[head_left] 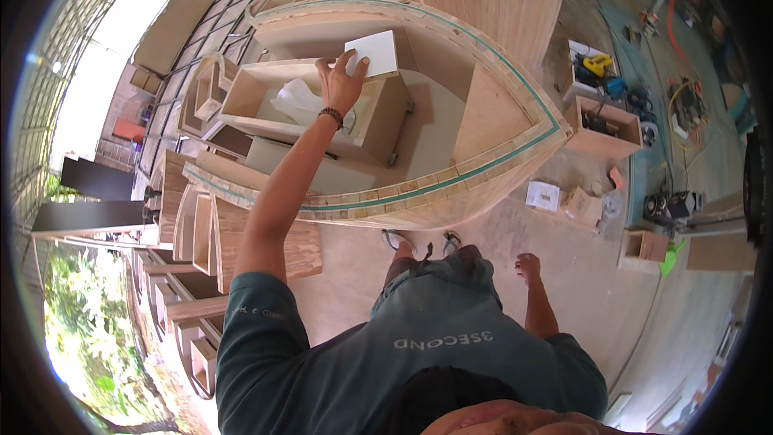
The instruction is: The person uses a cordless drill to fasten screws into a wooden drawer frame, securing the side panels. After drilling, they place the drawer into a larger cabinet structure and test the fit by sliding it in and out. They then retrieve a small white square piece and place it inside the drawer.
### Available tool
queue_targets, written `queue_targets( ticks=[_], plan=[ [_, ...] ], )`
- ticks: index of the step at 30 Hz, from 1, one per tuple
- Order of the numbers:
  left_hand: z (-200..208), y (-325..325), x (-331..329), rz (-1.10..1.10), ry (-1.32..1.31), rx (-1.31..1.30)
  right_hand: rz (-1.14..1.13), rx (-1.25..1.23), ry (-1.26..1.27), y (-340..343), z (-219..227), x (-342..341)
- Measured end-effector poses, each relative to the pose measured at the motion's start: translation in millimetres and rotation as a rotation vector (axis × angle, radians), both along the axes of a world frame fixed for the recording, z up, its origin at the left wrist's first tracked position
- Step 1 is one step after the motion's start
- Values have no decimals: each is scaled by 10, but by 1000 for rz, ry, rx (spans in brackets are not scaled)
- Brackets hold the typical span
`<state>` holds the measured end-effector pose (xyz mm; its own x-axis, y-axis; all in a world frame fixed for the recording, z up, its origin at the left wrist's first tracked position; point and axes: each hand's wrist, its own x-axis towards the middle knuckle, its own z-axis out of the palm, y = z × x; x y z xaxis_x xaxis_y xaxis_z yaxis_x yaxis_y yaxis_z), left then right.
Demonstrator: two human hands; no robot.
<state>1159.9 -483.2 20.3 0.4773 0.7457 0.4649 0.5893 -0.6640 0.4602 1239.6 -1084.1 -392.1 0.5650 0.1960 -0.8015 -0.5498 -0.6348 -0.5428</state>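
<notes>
Reaching over the open box (pixel 385 122), your left hand (pixel 341 85) grasps the white panel (pixel 380 50) near its left edge; the panel, showing no clear long axis, lies just beyond and rightward. Your right hand (pixel 528 266) hangs farther off, fingers curled, whether clenched you cannot tell.

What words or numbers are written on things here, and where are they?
Shirt front: large pale lettering; I don't copy printed words.
Left sleeve: smaller pale lettering, likewise not copied.
White packet on the floor: print too small to read.
Cardboard box: marks too blurred.
White board at the left hand: none visible.
</notes>
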Motion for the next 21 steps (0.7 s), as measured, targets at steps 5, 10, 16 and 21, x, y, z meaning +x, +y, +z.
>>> queue_targets(
  ticks=[5, 10, 16, 21],
  plan=[
    [89, 6, 95, -239, 78, 138, -183, -282, 221, -293, -462, -405],
    [-20, 49, 241, -283, 172, 297, 173, -280, 189, -36, -505, -660],
    [-11, 123, 306, -326, 331, 218, -20, -5, 53, 603, -528, -430],
    [12, 147, 398, -337, 342, 228, 31, 88, -39, 994, -128, -194]
  ],
)
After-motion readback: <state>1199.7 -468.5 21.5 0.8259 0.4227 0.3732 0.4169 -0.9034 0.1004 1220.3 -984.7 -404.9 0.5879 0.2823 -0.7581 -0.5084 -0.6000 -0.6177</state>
